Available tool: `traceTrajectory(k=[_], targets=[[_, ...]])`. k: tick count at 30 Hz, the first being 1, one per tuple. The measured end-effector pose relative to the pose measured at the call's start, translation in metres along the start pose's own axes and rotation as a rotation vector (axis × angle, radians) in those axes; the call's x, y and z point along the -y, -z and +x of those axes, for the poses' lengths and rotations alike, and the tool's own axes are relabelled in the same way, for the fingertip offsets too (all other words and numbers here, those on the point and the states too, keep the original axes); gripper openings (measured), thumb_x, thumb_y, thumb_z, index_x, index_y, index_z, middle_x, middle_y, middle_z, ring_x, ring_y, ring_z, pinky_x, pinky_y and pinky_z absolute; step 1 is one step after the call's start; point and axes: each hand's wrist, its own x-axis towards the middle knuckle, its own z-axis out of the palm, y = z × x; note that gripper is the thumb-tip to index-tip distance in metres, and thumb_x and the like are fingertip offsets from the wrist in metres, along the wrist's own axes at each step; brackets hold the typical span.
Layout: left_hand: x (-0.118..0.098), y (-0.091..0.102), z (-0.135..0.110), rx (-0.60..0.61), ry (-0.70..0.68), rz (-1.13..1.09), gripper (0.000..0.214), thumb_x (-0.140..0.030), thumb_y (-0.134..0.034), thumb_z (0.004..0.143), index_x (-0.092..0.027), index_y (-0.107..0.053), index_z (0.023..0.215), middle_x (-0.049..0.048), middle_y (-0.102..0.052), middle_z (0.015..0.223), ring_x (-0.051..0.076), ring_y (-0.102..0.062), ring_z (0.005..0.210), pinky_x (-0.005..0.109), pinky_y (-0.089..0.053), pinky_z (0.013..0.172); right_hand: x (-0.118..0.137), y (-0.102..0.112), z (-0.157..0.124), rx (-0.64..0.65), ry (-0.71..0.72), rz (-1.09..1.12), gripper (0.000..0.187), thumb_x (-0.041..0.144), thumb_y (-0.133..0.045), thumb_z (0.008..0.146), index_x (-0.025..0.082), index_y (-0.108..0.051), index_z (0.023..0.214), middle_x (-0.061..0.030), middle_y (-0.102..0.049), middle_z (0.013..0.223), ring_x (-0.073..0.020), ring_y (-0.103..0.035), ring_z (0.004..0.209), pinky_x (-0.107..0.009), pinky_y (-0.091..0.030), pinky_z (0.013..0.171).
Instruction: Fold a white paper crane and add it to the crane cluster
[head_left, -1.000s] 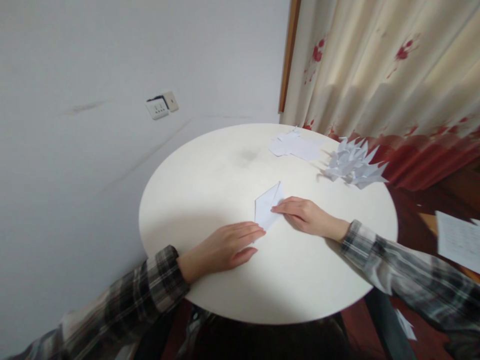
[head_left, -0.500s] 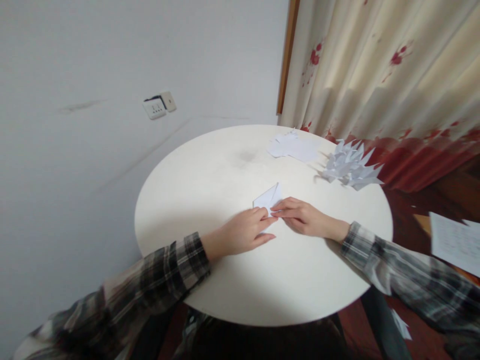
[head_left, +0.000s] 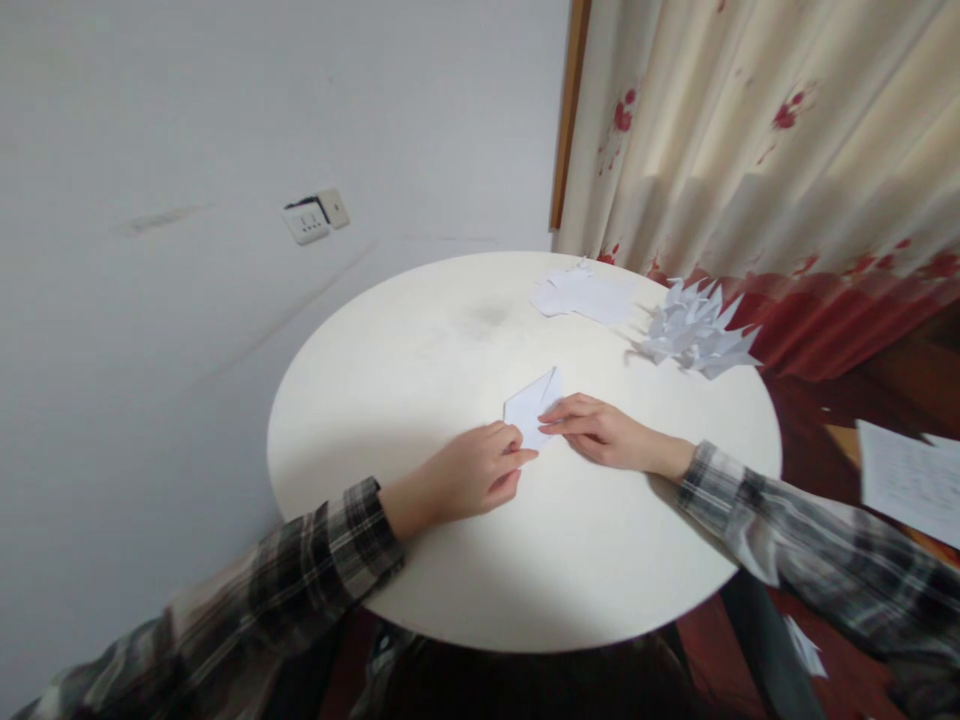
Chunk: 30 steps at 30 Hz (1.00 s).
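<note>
My two hands are at a small piece of folded white paper (head_left: 527, 403), which lies near the middle of the round white table (head_left: 375, 350), its pointed corner aimed away from me. My left hand (head_left: 469, 470) sits at its lower left, fingers curled and close together, with a fingertip by the paper's bottom end. My right hand (head_left: 607, 434) rests on the opposite side, fingers straighter and narrowly bunched, their tips on the paper's right part. Whether either hand pinches the paper or merely presses it down, I can't tell from up here. Beyond it, toward the table's far edge, flat white sheets (head_left: 589, 297) overlap, and just to their right stands a cluster of pointed paper figures (head_left: 697, 335). Behind them hangs a cream curtain (head_left: 675, 150) with red patches and a red lower band.
</note>
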Motion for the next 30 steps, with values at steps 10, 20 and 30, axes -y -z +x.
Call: traceTrajectory(k=[10,20,30], targets=[[-0.010,0.010,-0.025,0.027,0.035,-0.005,0.032,-0.009,-0.045,0.079,-0.013,-0.055,0.109,0.0101,-0.058,0.102,0.020,-0.053,0.097,0.033,-0.047,0.085,-0.002,-0.003,-0.001,0.011,0.011,-0.016,0.038,0.007,-0.044,0.082,0.020,-0.056,0.116,-0.0085,-0.061,0.113,-0.0177,-0.054,0.105,-0.041,-0.044,0.092],[0.000,-0.002,-0.048,0.019,0.017,-0.003,0.034,-0.011,-0.042,0.082,-0.015,-0.050,0.115,0.0107,-0.057,0.115,0.019,-0.052,0.109,0.033,-0.047,0.092,-0.001,-0.003,-0.006,0.100,-0.010,-0.021,0.037,0.024,-0.047,0.088,0.019,-0.050,0.124,-0.0096,-0.053,0.127,-0.0184,-0.046,0.118,-0.042,-0.037,0.101],[0.000,-0.003,-0.047,-0.006,0.015,0.009,0.033,-0.012,-0.041,0.082,-0.015,-0.053,0.113,0.0104,-0.059,0.113,0.019,-0.053,0.109,0.032,-0.048,0.091,0.001,0.001,-0.014,0.139,-0.112,0.060,0.036,0.030,-0.043,0.091,0.019,-0.053,0.123,-0.0086,-0.046,0.134,-0.0162,-0.043,0.124,-0.036,-0.035,0.106]])
